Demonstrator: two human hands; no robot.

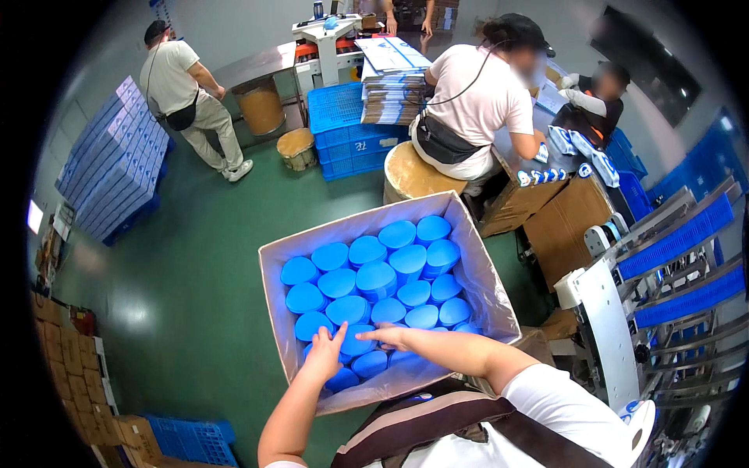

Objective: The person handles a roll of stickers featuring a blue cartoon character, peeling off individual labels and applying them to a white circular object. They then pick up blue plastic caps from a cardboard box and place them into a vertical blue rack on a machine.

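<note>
In front of me stands an open cardboard box [273, 312] lined with clear plastic. Rows of upright stacks of bright blue round discs [377, 279], perhaps lids, fill it. My left hand [324, 355] reaches over its near left part, fingers stretched out and apart. From the right my right hand [386, 335] points inward, its index finger extended over the same stack of blue discs [355, 343]. Both hands are at this stack's sides, touching or nearly touching it. The lower fingers are partly hidden between the stacks.
Beyond the box a person [476, 101] sits on a round drum [409, 175]; another sits across a table. Blue crates [343, 117] stand behind, near a standing person [183, 86]. Machinery with metal rails [608, 327] lies right. Stacked cartons [117, 160] are left.
</note>
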